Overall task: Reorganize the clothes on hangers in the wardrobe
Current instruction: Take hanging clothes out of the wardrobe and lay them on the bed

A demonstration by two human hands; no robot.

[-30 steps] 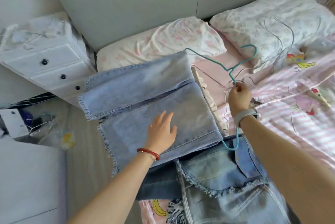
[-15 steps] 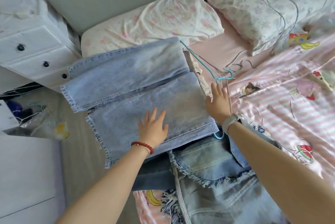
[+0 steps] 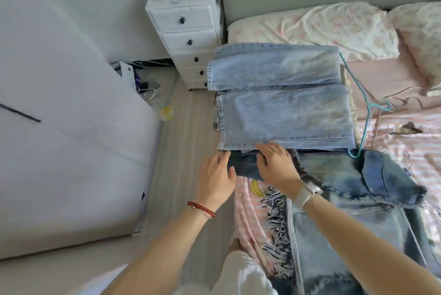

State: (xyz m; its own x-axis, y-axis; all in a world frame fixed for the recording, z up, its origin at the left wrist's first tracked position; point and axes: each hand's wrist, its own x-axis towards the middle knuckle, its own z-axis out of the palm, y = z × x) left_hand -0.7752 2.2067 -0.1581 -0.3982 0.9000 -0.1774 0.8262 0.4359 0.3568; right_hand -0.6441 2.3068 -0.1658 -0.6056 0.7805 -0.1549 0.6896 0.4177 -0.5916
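Light blue jeans (image 3: 281, 99) lie folded over a teal wire hanger (image 3: 365, 104) on the bed's left side, the hook resting on the pink sheet. A dark blue denim piece (image 3: 243, 166) pokes out from under their near edge. My left hand (image 3: 216, 177) curls around that dark denim's left end, thumb on top. My right hand (image 3: 274, 166) presses flat on the dark denim beside it, fingers spread. A frayed darker denim garment (image 3: 353, 187) lies to the right and toward me.
A white drawer unit (image 3: 186, 32) stands at the bed's head corner. Two pillows (image 3: 317, 27) lie at the head. Loose wire hangers (image 3: 405, 96) rest on the pink striped sheet (image 3: 405, 132). A white wardrobe panel (image 3: 59, 127) and clutter on the floor sit left.
My right hand let go of the teal hanger, which now lies on the bed. Both hands moved down to the dark denim at the near edge of the jeans. The view swung left.
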